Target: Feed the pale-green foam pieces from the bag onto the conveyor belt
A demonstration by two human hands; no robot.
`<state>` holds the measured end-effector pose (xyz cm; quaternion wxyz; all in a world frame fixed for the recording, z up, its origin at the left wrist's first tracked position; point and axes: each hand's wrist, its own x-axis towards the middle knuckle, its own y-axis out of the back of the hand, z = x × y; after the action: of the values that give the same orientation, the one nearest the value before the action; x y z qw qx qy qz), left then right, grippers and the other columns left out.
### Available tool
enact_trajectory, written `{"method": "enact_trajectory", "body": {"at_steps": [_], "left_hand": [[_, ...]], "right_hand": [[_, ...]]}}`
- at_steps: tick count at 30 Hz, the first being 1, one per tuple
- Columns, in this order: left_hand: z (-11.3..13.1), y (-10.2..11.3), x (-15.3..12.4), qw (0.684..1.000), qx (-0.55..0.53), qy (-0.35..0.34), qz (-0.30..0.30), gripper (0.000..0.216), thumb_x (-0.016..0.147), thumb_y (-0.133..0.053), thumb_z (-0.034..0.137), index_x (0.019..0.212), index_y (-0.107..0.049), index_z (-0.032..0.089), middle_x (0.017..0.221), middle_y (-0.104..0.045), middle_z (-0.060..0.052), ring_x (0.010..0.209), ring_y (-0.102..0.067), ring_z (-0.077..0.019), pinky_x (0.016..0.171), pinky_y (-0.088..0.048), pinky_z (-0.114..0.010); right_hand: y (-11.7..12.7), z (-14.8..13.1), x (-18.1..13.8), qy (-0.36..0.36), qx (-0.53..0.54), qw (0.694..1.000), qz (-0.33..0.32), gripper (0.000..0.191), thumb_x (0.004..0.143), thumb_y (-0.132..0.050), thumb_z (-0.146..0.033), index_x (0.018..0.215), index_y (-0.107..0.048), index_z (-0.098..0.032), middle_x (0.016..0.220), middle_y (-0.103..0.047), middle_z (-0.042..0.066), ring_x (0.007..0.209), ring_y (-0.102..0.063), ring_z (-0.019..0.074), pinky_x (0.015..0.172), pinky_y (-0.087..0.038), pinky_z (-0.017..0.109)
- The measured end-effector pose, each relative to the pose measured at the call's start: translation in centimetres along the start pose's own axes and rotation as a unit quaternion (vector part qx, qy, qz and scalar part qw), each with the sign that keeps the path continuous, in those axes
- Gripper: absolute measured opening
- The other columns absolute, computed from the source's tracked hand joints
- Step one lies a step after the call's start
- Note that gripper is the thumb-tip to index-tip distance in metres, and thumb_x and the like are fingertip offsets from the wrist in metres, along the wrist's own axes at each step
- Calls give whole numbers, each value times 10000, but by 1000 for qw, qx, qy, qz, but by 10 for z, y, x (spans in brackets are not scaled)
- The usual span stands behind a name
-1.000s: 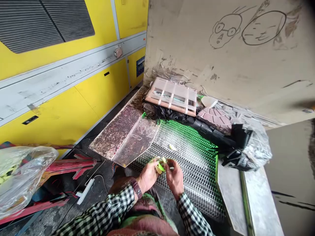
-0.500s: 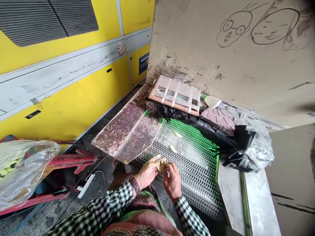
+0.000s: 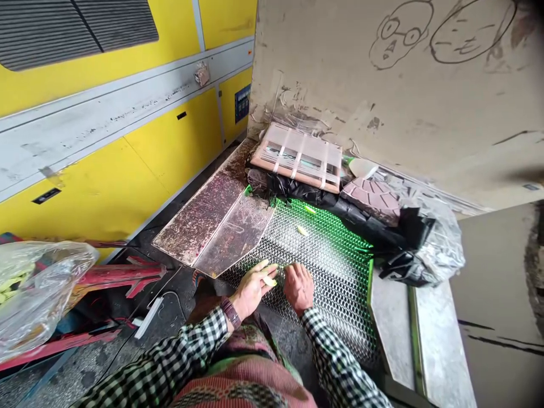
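My left hand (image 3: 253, 288) is turned palm up, fingers stretched out, with a pale yellow-green leaf-shaped piece (image 3: 269, 281) resting on them. Close to its right, my right hand (image 3: 299, 288) is closed, fingers curled down and knuckles up. What its fingertips grip, if anything, is too small to make out. Both hands are over the near part of a metal mesh belt (image 3: 327, 283). Farther along the belt lie two similar pieces, one pale piece (image 3: 302, 230) in the middle and one greenish piece (image 3: 310, 209) near the far end.
Black plastic sheeting (image 3: 352, 221) hangs across the belt's far end, under a strapped pinkish panel (image 3: 300, 156). A stained board (image 3: 208, 221) borders the belt's left side, a grey metal plate (image 3: 391, 323) its right. At left, a clear plastic bag (image 3: 46, 289) lies on a red frame (image 3: 123, 276).
My hands, earlier together around a piece, have moved apart. The piece now rests on my left fingers. Both pieces on the belt have shifted farther away from me. The view has tilted slightly.
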<state>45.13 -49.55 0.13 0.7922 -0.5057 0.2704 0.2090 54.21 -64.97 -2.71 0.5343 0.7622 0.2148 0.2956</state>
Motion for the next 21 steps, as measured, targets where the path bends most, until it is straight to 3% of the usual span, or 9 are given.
{"method": "enact_trajectory", "body": {"at_steps": [5,10,16,21], "left_hand": [[-1,-4,0,1000,-14,-16,13,605,894,-586,104,1481,-443,136,1380,-635,-190,1166,-669,-221,1022,-491,-341],[-13,-9,6,1000,-5,-13,-28,572,897,-591,122,1451,-455,78,1315,-670,-200,1111,-681,-217,1043,-478,-348],[-15,-4,7,999,39,-7,22,566,951,-590,272,1486,-415,216,1518,-520,-166,1292,-590,-246,1099,-460,-424],[10,11,-13,997,65,-17,48,463,942,-585,256,1392,-512,173,1463,-570,-195,1293,-599,-264,1115,-452,-431]], "right_hand": [[15,-26,-12,-34,79,996,27,197,1046,-438,-227,1072,-631,-196,981,-667,78,895,-565,227,788,-431,353],[22,-45,-25,-11,168,986,-14,199,1052,-466,-284,1118,-635,-203,1032,-669,79,909,-595,211,781,-484,325],[5,-12,-26,-103,175,979,-4,294,1067,-424,-365,935,-630,-202,842,-671,49,752,-613,188,679,-458,298],[10,10,1,-129,108,986,23,389,1071,-356,-433,981,-651,-195,927,-657,84,757,-576,189,612,-423,285]]}}
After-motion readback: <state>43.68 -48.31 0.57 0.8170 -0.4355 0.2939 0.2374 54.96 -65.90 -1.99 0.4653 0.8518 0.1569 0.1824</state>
